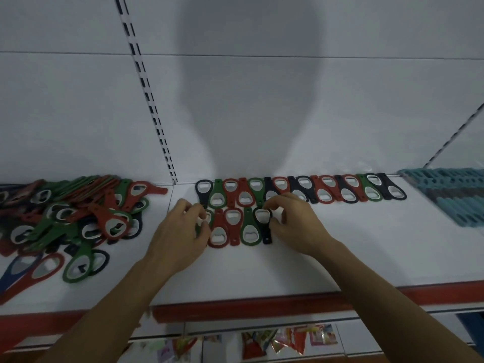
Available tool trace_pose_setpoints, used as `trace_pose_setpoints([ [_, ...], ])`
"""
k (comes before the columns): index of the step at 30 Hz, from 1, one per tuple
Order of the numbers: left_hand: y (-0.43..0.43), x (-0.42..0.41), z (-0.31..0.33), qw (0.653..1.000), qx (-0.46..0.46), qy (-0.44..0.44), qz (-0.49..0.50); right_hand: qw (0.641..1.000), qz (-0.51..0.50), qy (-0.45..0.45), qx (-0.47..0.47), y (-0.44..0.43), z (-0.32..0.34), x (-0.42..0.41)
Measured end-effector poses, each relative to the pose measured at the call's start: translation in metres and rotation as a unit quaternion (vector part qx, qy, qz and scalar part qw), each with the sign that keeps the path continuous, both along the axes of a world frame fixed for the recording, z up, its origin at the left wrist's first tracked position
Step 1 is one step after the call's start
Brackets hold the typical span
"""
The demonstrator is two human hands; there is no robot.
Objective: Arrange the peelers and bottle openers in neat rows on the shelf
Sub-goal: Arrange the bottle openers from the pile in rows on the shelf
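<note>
While a loose heap of bottle openers (73, 213) sprawls left of the back row (301, 189) and a blurred teal stack (450, 195) lies to its right, both sit clear of your arms. You work on a white shelf (262, 271) with a red lip, a slotted white back panel (146, 100) behind that row. Just before it, your left hand (180, 231) curls on a mostly hidden green opener (199, 228); your right hand (290, 221) pinches the black opener (266, 233).
</note>
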State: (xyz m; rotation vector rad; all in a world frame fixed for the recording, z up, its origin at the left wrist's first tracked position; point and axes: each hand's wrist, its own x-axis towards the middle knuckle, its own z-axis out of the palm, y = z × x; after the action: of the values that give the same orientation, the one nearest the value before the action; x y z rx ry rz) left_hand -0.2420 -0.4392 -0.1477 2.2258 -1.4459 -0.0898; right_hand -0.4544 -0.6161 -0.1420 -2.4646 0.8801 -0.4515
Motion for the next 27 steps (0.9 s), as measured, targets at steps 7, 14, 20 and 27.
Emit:
trace_pose_setpoints([
  [7, 0.002, -0.005, -0.004, 0.998, -0.014, 0.039, -0.053, 0.999, -0.044, -0.002, 0.025, 0.004, -0.002, 0.016],
  [14, 0.018, 0.023, 0.004, 0.998, -0.026, 0.001, -0.051, 0.998, -0.046, -0.010, -0.042, 0.011, 0.010, 0.031],
  [20, 0.068, 0.088, 0.022, 0.997, -0.024, -0.076, 0.008, 0.995, 0.073, -0.015, -0.062, 0.051, 0.029, 0.109],
  [27, 0.164, 0.188, 0.027, 0.981, 0.072, -0.097, 0.152, 0.961, 0.266, 0.052, -0.046, 0.108, 0.039, 0.239],
])
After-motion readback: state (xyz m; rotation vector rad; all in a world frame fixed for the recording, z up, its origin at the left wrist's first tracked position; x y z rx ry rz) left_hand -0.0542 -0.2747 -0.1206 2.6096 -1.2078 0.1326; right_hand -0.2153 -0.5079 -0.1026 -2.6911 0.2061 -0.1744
